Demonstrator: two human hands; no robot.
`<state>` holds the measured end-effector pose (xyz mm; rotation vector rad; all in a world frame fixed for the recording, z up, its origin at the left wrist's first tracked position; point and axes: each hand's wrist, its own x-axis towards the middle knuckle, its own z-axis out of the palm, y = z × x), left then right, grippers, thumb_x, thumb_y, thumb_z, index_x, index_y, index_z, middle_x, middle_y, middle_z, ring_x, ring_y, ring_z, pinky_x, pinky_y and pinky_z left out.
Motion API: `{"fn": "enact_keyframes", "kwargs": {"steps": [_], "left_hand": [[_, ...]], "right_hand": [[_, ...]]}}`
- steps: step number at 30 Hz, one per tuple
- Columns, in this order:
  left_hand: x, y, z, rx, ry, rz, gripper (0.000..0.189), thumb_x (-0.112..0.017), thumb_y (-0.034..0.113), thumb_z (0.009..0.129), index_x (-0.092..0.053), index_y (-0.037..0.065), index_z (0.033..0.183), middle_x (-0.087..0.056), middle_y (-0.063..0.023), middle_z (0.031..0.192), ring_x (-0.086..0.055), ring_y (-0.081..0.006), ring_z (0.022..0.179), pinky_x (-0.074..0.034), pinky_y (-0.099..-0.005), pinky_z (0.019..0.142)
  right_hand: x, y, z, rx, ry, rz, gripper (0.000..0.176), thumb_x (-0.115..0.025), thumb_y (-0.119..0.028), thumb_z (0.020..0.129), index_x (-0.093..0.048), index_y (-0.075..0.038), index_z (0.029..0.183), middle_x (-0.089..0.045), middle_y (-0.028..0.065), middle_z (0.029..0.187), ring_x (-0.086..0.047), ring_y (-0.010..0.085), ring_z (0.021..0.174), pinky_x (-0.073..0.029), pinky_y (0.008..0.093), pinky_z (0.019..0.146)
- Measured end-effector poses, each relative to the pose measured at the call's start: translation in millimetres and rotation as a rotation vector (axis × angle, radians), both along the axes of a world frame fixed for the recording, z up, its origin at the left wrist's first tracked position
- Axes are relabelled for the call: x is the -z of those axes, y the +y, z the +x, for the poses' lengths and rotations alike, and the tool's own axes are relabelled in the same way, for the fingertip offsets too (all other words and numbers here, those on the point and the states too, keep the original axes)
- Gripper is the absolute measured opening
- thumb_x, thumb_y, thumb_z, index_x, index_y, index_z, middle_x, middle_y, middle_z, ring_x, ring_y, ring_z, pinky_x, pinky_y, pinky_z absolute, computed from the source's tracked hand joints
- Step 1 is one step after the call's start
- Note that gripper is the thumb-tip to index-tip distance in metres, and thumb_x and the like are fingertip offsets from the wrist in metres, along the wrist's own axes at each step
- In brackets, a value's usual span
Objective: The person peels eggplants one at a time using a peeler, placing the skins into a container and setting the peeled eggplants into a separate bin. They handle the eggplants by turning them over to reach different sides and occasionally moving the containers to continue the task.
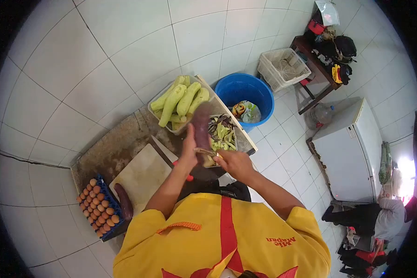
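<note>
My left hand (188, 149) grips a purple eggplant (201, 127), its far end blurred. A pale peeled patch shows near its lower end. Closed near that end is my right hand (236, 164), around what looks like a peeler (216, 156), mostly hidden by the fingers. Below the eggplant, a container (236, 139) holds green and dark peelings (224, 132). Farther back, several peeled pale-green zucchini (174, 102) fill a clear plastic bin (154, 111). Left of my hands, a red-handled knife (161, 150) lies at the edge of a white cutting board (139, 173).
Another eggplant (123, 201) lies by the board, beside a tray of eggs (97, 207). Beyond the counter's right edge stands a blue tub (245, 85) with a bag inside. A white crate (285, 69), a white chest freezer (345, 153) and another person (387, 217) are to the right.
</note>
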<state>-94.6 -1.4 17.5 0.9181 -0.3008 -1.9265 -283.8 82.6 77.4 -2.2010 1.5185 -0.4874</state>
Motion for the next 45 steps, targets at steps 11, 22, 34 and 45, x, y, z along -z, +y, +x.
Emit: {"fn": "enact_keyframes", "kwargs": {"steps": [11,22,34,45], "left_hand": [[42,40,-4,0.240,-0.028,0.087,0.050,-0.039,0.054,0.107,-0.063,0.009,0.113,-0.069,-0.0086,0.087,-0.068,-0.0232,0.070,-0.058,-0.0387,0.062],[39,45,42,0.143,-0.098,0.252,0.047,-0.043,0.050,0.107,-0.058,0.008,0.122,-0.068,-0.0132,0.098,-0.068,-0.0246,0.077,-0.058,-0.0422,0.068],[-13,61,60,0.325,-0.175,0.204,0.057,-0.047,0.054,0.104,-0.059,0.002,0.121,-0.069,-0.0149,0.087,-0.069,-0.0250,0.071,-0.059,-0.0386,0.064],[9,20,31,0.162,0.072,-0.029,0.075,-0.030,0.070,0.102,-0.059,0.006,0.125,-0.069,-0.0129,0.098,-0.068,-0.0248,0.085,-0.057,-0.0383,0.077]], "right_hand": [[48,-36,0,0.083,0.114,-0.098,0.038,-0.059,-0.050,0.097,-0.069,-0.013,0.098,-0.070,0.0133,0.077,-0.070,0.0349,0.069,-0.054,0.0481,0.058],[67,-59,45,0.108,0.075,-0.078,0.046,-0.054,-0.050,0.100,-0.066,-0.007,0.089,-0.067,0.0181,0.070,-0.068,0.0389,0.066,-0.052,0.0498,0.055],[129,-79,-20,0.263,-0.607,0.621,0.061,-0.039,-0.055,0.107,-0.066,-0.001,0.103,-0.055,0.0102,0.064,-0.056,0.0232,0.054,-0.048,0.0407,0.054],[1,-15,-21,-0.018,-0.566,0.442,0.046,-0.051,-0.047,0.105,-0.065,-0.003,0.107,-0.055,0.0099,0.071,-0.051,0.0181,0.065,-0.043,0.0378,0.062]]}}
